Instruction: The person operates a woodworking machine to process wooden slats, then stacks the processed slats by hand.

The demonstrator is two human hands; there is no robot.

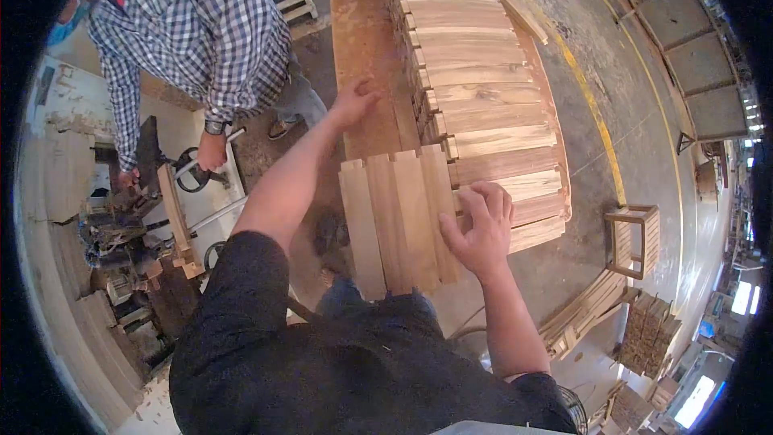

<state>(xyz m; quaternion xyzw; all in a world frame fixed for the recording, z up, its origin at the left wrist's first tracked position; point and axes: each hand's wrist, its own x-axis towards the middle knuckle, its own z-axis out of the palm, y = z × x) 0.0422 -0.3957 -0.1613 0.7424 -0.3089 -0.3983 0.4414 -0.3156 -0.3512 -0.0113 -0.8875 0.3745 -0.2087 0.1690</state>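
Brown wooden slats between two bare hands, both thumbs and fingers parted

Pale and brown wooden slats in a long row of stacks cover the right side of a reddish-brown wooden tabletop. Left of it, a co-worker in a blue-and-white checked shirt leans over machinery, one hand at a black handwheel.

Nearest the black-shirted body lies a smaller group of upright-running brown slats, side by side, just left of the row's near end.

The left arm stretches forward, the elbow only slightly bent; its hand is over the tabletop's bare strip, fingers loosely spread. The right forearm rises from the lower right; its hand is at the group's right edge, fingers curved forward, thumb apart and pointing left. Whether it presses on the wood, I cannot tell.
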